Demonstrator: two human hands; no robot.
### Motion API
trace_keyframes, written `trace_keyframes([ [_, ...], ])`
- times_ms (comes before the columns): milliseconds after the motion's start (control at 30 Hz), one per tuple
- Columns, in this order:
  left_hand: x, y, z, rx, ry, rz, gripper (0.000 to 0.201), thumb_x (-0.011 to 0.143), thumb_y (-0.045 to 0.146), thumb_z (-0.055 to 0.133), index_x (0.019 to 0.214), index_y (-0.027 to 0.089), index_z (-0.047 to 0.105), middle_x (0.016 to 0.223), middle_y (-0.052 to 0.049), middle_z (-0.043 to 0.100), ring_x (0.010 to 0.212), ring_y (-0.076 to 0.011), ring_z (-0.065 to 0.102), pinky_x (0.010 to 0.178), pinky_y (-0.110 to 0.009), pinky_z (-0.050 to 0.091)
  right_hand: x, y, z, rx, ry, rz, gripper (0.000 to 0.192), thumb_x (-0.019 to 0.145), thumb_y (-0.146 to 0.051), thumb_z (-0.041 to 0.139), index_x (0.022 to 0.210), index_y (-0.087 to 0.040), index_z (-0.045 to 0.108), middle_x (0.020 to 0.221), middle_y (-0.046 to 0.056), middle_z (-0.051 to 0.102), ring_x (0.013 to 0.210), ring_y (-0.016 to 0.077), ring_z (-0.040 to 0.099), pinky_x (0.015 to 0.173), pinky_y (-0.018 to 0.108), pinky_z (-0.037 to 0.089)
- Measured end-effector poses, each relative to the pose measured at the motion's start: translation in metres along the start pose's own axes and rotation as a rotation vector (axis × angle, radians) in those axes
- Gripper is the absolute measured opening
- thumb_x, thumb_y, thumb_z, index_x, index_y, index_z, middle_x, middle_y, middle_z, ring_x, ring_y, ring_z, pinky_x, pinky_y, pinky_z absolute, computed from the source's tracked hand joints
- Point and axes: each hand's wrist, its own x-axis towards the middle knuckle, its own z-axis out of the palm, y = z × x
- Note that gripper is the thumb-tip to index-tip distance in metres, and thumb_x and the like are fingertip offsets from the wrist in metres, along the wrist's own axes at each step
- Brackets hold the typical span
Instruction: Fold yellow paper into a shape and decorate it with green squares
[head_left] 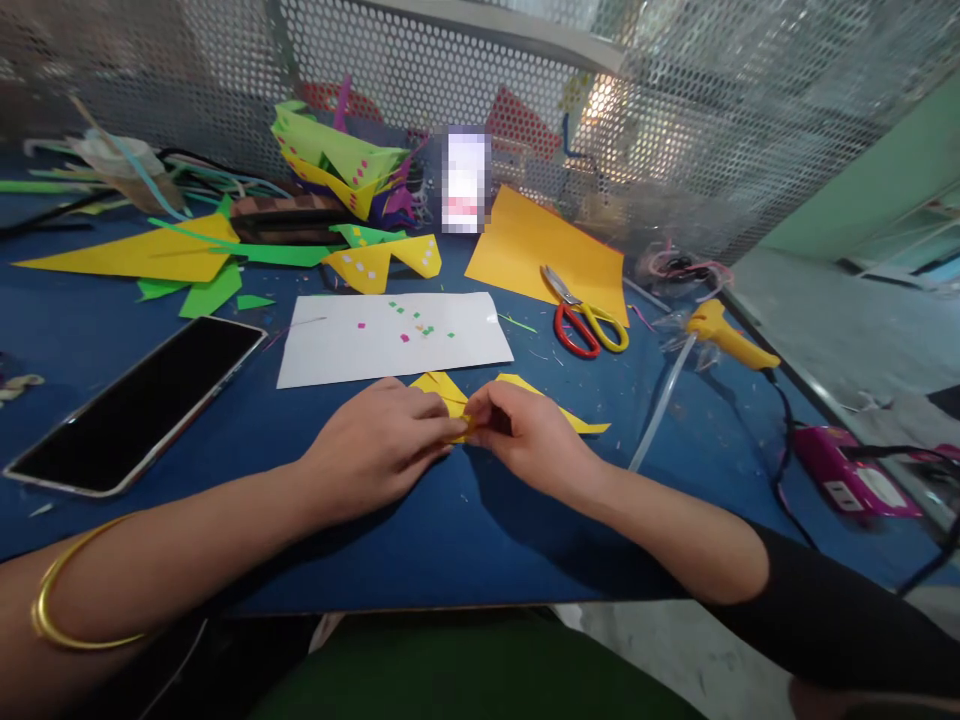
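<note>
Pinching at a folded yellow paper piece (442, 390), the right hand (536, 430) had its thumb and forefinger brought together on the paper, the other fingers curled in. The left hand (382, 435) lay flatter, its fingers stretched rightwards and closed on the same piece, so that the fingertips of both hands nearly met. The piece sat between them near the front of the blue table (465, 555); one part peaked up between the hands, another showed beyond the right hand and tapered to a point. A gold bangle (49, 600) circled the left forearm, and a black sleeve (840, 610) covered the right elbow.

Just behind the hands lay a white sheet (315, 350), scattered with tiny green and pink bits. To its left a phone (142, 400) rested flat, screen dark. Scissors (581, 322) — one red handle, one yellow — lay partly across an orange-yellow sheet (525, 240). Farther right stood a yellow glue gun (727, 335) with a long translucent stick (664, 405), and near it a purple box (855, 475). Behind the white sheet was a white-dotted yellow piece (364, 268), beside a brown case (289, 220).
</note>
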Motion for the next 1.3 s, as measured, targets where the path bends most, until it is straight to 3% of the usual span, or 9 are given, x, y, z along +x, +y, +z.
trace_keyframes([
  [133, 0.000, -0.003, -0.001, -0.133, 0.039, -0.162, 0.015, 0.090, 0.029, 0.058, 0.088, 0.021, 0.070, 0.083, -0.001, 0.070, 0.078, -0.0179, 0.062, 0.070, -0.032, 0.039, 0.002, 0.007, 0.002, 0.064, -0.002, 0.019, 0.017, 0.078, -0.007, 0.069, 0.083, -0.019, 0.059, 0.072, -0.006, 0.060, 0.064, 0.0091, 0.054, 0.061, 0.021, 0.041],
  [300, -0.001, -0.003, -0.003, -0.215, 0.015, -0.222, 0.013, 0.088, 0.028, 0.059, 0.084, 0.022, 0.069, 0.082, -0.001, 0.068, 0.079, -0.0182, 0.060, 0.070, -0.032, 0.040, 0.000, 0.008, 0.001, 0.042, -0.009, -0.040, 0.014, 0.080, -0.008, 0.068, 0.079, -0.019, 0.061, 0.075, -0.005, 0.059, 0.068, 0.0101, 0.054, 0.061, 0.022, 0.040],
  [500, -0.002, -0.006, -0.004, -0.198, -0.005, -0.157, 0.010, 0.087, 0.027, 0.060, 0.085, 0.020, 0.067, 0.086, -0.003, 0.066, 0.083, -0.0191, 0.059, 0.069, -0.031, 0.039, -0.002, 0.006, 0.008, 0.004, 0.025, -0.058, 0.011, 0.081, -0.011, 0.071, 0.078, -0.019, 0.065, 0.078, -0.003, 0.058, 0.072, 0.0111, 0.055, 0.063, 0.023, 0.039],
  [700, -0.002, -0.004, -0.006, 0.001, 0.045, -0.007, 0.025, 0.097, 0.028, 0.046, 0.085, 0.020, 0.067, 0.082, -0.004, 0.065, 0.077, -0.0205, 0.057, 0.069, -0.034, 0.035, -0.001, 0.004, 0.011, -0.086, 0.010, -0.049, 0.011, 0.083, -0.009, 0.065, 0.076, -0.017, 0.062, 0.079, 0.000, 0.057, 0.073, 0.0137, 0.053, 0.063, 0.026, 0.037],
  [800, -0.002, -0.005, -0.006, 0.051, 0.072, 0.004, 0.033, 0.100, 0.029, 0.040, 0.081, 0.019, 0.066, 0.076, -0.003, 0.063, 0.072, -0.0204, 0.055, 0.069, -0.036, 0.033, 0.000, 0.002, 0.011, -0.073, 0.013, -0.019, 0.013, 0.082, -0.008, 0.064, 0.074, -0.017, 0.061, 0.079, 0.000, 0.057, 0.074, 0.0142, 0.053, 0.064, 0.027, 0.037],
  [1000, 0.001, -0.007, -0.004, -0.092, 0.029, -0.135, 0.025, 0.096, 0.028, 0.048, 0.081, 0.020, 0.067, 0.079, -0.001, 0.066, 0.076, -0.0180, 0.059, 0.074, -0.035, 0.033, 0.000, -0.001, 0.010, -0.051, 0.013, 0.001, 0.016, 0.080, -0.006, 0.062, 0.071, -0.017, 0.056, 0.077, 0.000, 0.055, 0.072, 0.0137, 0.051, 0.063, 0.027, 0.034],
  [1300, 0.009, -0.005, -0.003, -0.238, 0.020, -0.340, 0.020, 0.081, 0.022, 0.055, 0.063, 0.019, 0.063, 0.063, 0.001, 0.065, 0.062, -0.0150, 0.056, 0.065, -0.031, 0.034, -0.001, -0.003, 0.011, -0.075, 0.026, 0.001, 0.015, 0.077, -0.005, 0.058, 0.069, -0.017, 0.055, 0.074, -0.001, 0.053, 0.069, 0.0135, 0.051, 0.060, 0.026, 0.033],
])
